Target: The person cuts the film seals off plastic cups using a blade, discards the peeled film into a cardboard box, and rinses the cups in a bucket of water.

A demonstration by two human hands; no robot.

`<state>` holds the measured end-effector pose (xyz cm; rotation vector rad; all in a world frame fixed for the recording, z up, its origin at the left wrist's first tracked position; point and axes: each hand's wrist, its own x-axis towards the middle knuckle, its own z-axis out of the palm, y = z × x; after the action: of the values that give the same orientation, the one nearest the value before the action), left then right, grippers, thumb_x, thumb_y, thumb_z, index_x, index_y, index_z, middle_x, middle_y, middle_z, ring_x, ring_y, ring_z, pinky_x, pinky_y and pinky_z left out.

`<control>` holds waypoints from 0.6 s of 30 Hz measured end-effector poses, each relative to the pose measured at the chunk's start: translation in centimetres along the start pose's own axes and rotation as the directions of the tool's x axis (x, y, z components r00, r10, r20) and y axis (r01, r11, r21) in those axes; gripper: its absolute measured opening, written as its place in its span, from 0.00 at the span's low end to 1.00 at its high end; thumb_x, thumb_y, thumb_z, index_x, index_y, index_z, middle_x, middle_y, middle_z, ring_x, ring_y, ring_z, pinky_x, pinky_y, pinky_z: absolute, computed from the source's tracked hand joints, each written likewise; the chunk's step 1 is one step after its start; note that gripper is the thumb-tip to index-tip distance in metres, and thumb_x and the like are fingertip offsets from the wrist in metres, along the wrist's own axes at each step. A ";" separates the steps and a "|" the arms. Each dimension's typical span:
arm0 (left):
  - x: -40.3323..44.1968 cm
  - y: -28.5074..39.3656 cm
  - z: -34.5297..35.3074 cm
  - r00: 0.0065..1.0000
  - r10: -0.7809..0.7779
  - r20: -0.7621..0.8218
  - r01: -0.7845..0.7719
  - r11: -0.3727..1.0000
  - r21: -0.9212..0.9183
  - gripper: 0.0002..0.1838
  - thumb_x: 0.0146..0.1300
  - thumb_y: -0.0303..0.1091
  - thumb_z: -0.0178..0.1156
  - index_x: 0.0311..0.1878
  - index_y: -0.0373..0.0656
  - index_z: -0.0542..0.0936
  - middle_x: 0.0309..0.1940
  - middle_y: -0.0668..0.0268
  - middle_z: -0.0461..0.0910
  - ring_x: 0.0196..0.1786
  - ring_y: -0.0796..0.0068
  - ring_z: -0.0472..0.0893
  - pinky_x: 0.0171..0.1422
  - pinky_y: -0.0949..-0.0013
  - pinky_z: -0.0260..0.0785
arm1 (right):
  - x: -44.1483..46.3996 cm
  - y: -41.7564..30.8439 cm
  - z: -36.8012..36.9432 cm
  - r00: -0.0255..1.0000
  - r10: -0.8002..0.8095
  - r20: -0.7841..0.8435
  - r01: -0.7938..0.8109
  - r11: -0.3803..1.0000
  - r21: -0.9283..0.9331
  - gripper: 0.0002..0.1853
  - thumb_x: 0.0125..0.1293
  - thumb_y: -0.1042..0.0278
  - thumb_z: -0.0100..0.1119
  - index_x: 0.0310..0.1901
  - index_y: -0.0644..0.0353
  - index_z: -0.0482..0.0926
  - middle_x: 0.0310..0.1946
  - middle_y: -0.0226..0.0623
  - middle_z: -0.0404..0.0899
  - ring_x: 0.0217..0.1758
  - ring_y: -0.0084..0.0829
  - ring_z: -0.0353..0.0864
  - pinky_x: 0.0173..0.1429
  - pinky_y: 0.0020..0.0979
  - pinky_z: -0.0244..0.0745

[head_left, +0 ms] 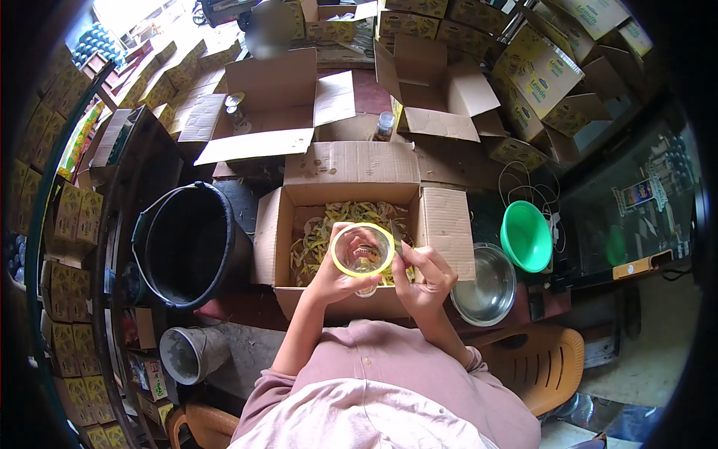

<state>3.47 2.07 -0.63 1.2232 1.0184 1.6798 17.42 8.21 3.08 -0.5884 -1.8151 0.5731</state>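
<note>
A clear cup or jar (350, 251) with a bright yellow rim is held in my left hand (329, 283), its open mouth tilted up toward me. Fingers of that hand wrap around its side, and some show through the clear wall. My right hand (428, 283) is at the right of the rim, fingertips pinched on a thin dark blade-like piece (397, 241) against the edge. What exactly this piece is I cannot make out. Both hands are above an open cardboard box (351, 194), in which many yellow strips (318, 236) lie loose.
At left stands a big black bucket (191, 251), with a grey pail (193, 355) below it. A green bowl (526, 238) and a clear basin (484, 288) are at right. Further open boxes (273, 86) and a small jar (384, 126) are behind. A glass-fronted case (636, 202) borders the right.
</note>
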 end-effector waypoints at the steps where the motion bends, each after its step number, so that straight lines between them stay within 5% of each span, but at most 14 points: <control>1: 0.0 0.1 0.0 1.000 0.000 0.010 0.000 1.000 0.006 0.37 0.42 0.27 0.70 0.54 0.44 0.58 0.43 0.65 0.63 0.51 0.75 0.68 0.50 0.71 0.66 | 0.0 0.0 0.0 1.000 -0.015 0.001 0.015 1.000 -0.017 0.13 0.44 0.83 0.63 0.35 0.61 0.82 0.19 0.33 0.74 0.19 0.25 0.74 0.23 0.24 0.68; 18: -0.2 0.7 -0.7 0.994 -0.038 0.104 0.028 0.994 0.102 0.39 0.40 0.26 0.71 0.53 0.42 0.56 0.41 0.64 0.70 0.47 0.76 0.72 0.48 0.72 0.69 | 0.8 0.9 -0.7 0.983 -0.035 0.178 0.037 0.999 -0.006 0.15 0.43 0.83 0.62 0.36 0.59 0.81 0.20 0.34 0.73 0.21 0.28 0.74 0.25 0.26 0.69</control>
<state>2.77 1.53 -0.17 1.3384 1.0635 1.5377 17.92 9.49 3.26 -0.5230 -1.9936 0.6086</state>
